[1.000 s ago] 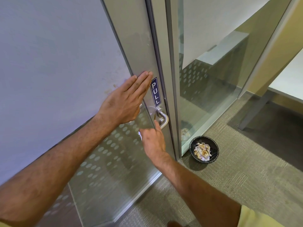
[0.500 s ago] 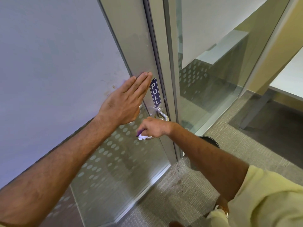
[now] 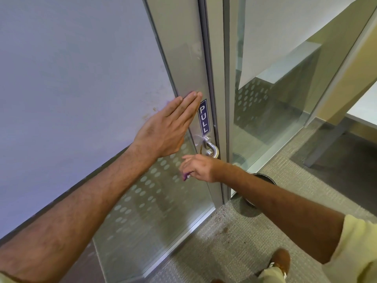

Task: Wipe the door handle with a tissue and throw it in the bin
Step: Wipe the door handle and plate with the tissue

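A silver lever door handle [image 3: 211,148] sits on the glass door's metal frame, below a blue PULL sticker [image 3: 204,117]. My left hand [image 3: 166,129] lies flat against the door, fingers together, holding nothing. Just below the handle, my right hand [image 3: 199,167] is closed around a small white tissue [image 3: 186,177], of which only a purple-tinted scrap shows under the fingers. The black bin [image 3: 265,177] stands on the carpet by the door frame, mostly hidden behind my right forearm.
A fixed glass panel [image 3: 271,111] fills the right of the frame. A white desk [image 3: 365,107] with a dark leg stands at far right. My brown shoe [image 3: 280,262] rests on the grey carpet below.
My right hand, with the tissue in it, has slid down and left along the handle. My right forearm now covers most of the bin. The left hand stays flat on the door.
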Motion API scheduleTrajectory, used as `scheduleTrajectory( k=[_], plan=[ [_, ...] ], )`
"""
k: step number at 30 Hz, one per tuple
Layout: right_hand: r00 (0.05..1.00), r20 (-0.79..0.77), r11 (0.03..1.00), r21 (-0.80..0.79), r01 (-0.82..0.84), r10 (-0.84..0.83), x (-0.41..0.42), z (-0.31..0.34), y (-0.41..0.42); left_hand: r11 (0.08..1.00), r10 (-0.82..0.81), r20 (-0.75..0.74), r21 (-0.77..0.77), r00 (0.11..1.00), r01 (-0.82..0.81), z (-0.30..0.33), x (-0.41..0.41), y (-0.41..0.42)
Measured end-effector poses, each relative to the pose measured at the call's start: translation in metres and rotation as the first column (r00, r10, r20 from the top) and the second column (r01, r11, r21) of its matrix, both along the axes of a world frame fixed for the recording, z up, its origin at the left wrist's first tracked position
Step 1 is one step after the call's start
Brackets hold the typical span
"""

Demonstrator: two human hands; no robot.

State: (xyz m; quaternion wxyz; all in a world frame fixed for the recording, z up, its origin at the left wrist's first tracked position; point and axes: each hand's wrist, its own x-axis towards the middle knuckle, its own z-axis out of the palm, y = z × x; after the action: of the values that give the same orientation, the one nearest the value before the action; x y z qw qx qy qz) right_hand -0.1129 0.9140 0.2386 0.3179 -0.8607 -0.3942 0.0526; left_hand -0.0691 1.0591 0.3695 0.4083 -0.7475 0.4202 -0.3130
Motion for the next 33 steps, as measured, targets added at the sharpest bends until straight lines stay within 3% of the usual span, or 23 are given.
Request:
scheduleTrajectory(
  k=[2, 3, 4, 5, 7, 9, 11, 16, 19, 22, 25, 33],
  plan=[
    [0.988, 0.133, 0.991, 0.119, 0.063, -0.079, -0.004, 0.002, -0.013, 1.000, 0.006, 0.007, -0.010, 1.000, -0.006, -0.001, 0.003, 0.004],
    [0.971, 0.123, 0.961, 0.214, 0.176, -0.205, -0.009, 0.001, -0.026, 1.000, 0.001, 0.003, -0.006, 1.000, -0.001, -0.002, 0.002, 0.003],
    [0.930, 0.018, 0.872, 0.355, 0.337, -0.367, -0.015, -0.002, -0.040, 1.000, -0.002, 0.002, -0.002, 1.000, 0.002, -0.002, 0.001, 0.003],
    [0.845, -0.163, 0.703, 0.487, 0.518, -0.509, -0.022, -0.008, -0.052, 1.000, 0.003, 0.002, 0.005, 1.000, -0.003, -0.002, 0.000, 0.002],
    [0.581, -0.541, 0.256, 0.559, 0.788, -0.608, -0.037, -0.024, -0.063, 1.000, 0.008, -0.004, 0.015, 1.000, -0.008, -0.001, 0.001, 0.002],
    [0.367, -0.800, -0.113, 0.468, 0.876, -0.475, -0.048, -0.046, -0.056, 1.000, 0.018, -0.002, 0.012, 1.000, -0.018, 0.000, 0.001, 0.003],
    [0.254, -0.944, -0.310, 0.311, 0.899, -0.210, -0.052, -0.066, -0.038, 0.999, 0.035, -0.005, -0.004, 0.999, -0.035, 0.002, 0.000, 0.006],
    [0.162, -0.969, -0.301, 0.101, 0.948, 0.184, -0.032, -0.089, 0.010, 0.999, 0.035, -0.005, -0.002, 0.999, -0.035, 0.000, 0.001, 0.004],
    [0.268, -0.907, -0.402, 0.125, 0.907, 0.324, -0.015, -0.081, 0.026, 1.000, 0.025, 0.010, -0.002, 1.000, -0.025, 0.000, 0.000, 0.003],
    [0.384, -0.835, -0.472, 0.174, 0.864, 0.395, -0.012, -0.077, 0.033, 0.999, 0.028, 0.021, 0.020, 0.999, -0.028, 0.002, -0.003, 0.001],
    [0.421, -0.787, -0.519, 0.153, 0.841, 0.450, -0.011, -0.076, 0.037, 0.999, 0.039, 0.026, 0.025, 0.999, -0.039, 0.004, -0.005, 0.000],
    [0.413, -0.832, -0.595, 0.128, 0.794, 0.371, 0.007, -0.068, 0.042, 0.998, 0.055, 0.033, 0.041, 0.998, -0.056, 0.005, -0.006, 0.000]
  ],
)
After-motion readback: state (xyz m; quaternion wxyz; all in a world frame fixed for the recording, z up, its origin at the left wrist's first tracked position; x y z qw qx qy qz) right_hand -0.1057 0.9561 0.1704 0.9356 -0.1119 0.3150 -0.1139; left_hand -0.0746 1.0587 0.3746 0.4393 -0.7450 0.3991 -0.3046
